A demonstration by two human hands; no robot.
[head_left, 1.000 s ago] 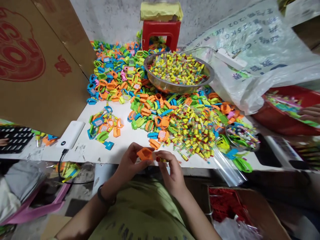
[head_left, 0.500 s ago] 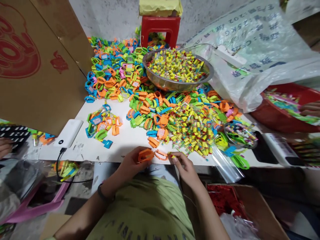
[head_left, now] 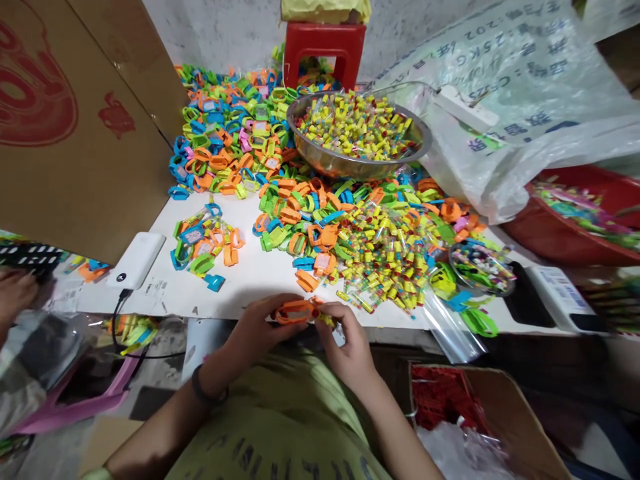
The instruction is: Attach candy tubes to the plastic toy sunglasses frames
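My left hand [head_left: 261, 327] is closed round an orange toy watch [head_left: 295, 311] at the table's front edge. Against its right side, my right hand [head_left: 347, 340] pinches a small yellow-capped candy tube [head_left: 327, 320], partly hidden by the fingers. Another bit of orange shows between the hands, too covered to make out. Just beyond lies a heap of clear candy tubes with yellow caps [head_left: 385, 257]. Loose toy watches in orange, green and blue [head_left: 295, 223] are piled beside it. A smaller group of watches and tubes [head_left: 207, 240] sits to the left.
A steel bowl [head_left: 360, 167] full of tubes stands behind, before a red stool [head_left: 325, 33]. At left are a large carton [head_left: 75, 133] and a white power bank [head_left: 137, 263]. Clear plastic bags [head_left: 453, 327] overhang the front edge at right. Another person's hand [head_left: 17, 293] shows far left.
My right hand has moved left with the candy tube, up to the watch in my left hand. The orange watch that lay between the hands is now mostly covered. The co-worker's hand at right has left view.
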